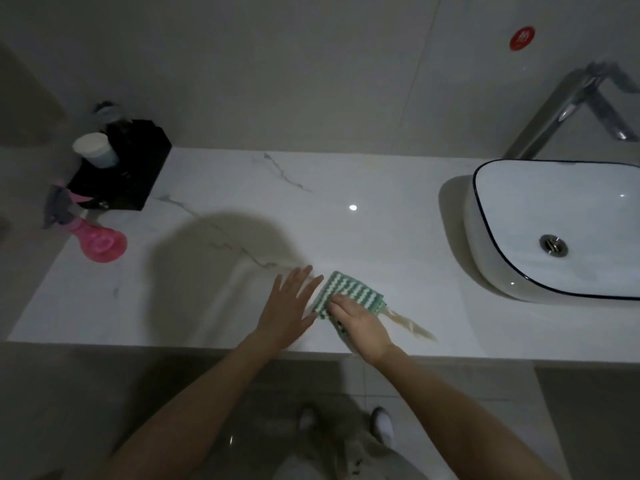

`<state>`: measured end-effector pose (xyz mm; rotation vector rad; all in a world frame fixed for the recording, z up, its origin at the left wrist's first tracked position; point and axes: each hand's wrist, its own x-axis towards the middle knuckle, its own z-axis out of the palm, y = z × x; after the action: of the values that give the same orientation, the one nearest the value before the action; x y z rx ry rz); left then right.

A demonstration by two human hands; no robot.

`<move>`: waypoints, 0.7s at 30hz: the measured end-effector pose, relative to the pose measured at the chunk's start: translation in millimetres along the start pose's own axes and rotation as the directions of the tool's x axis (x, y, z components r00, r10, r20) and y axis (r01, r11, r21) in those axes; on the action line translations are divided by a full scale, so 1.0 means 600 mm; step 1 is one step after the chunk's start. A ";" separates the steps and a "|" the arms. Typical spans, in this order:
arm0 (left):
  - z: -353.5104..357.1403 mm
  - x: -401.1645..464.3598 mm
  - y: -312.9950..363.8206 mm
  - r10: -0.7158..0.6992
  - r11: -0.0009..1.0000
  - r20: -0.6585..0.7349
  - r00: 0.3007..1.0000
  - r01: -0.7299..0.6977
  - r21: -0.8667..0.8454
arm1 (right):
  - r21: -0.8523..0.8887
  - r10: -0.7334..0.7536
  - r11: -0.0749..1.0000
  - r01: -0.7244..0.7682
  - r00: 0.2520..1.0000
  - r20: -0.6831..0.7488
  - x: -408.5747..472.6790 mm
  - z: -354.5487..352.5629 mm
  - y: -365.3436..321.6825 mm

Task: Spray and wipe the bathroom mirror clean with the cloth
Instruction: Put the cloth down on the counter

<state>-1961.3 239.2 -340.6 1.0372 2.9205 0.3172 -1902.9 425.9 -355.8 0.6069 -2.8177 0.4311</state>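
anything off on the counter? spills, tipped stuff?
Yes: the pink spray bottle lies tipped on its side at the counter's left end, beside the black organizer. No spill visible.

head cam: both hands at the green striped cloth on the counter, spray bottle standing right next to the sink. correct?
Not quite. The head view shows the pink spray bottle at the counter's far left by the black holder, well away from the sink. The rest holds: the right hand grips the green striped cloth on the counter, and the left hand lies flat at its edge.
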 end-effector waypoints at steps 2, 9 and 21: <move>0.016 -0.014 0.000 0.012 1.000 0.038 0.999 -0.012 0.006 | 0.032 0.039 0.999 -0.040 0.998 0.041 -0.012 0.015 -0.011; 0.052 -0.048 0.020 0.013 0.996 0.062 0.998 -0.018 0.082 | 0.070 0.278 0.955 -0.290 0.950 0.142 -0.064 0.045 -0.028; 0.062 -0.025 0.032 0.171 0.983 0.007 0.985 -0.171 0.071 | -0.044 0.184 0.981 -0.188 0.980 -0.080 -0.100 0.036 0.000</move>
<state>-1934.2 251.1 -373.8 1.3012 2.8666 0.2175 -1853.2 440.4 -392.8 0.3106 -2.8138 0.4037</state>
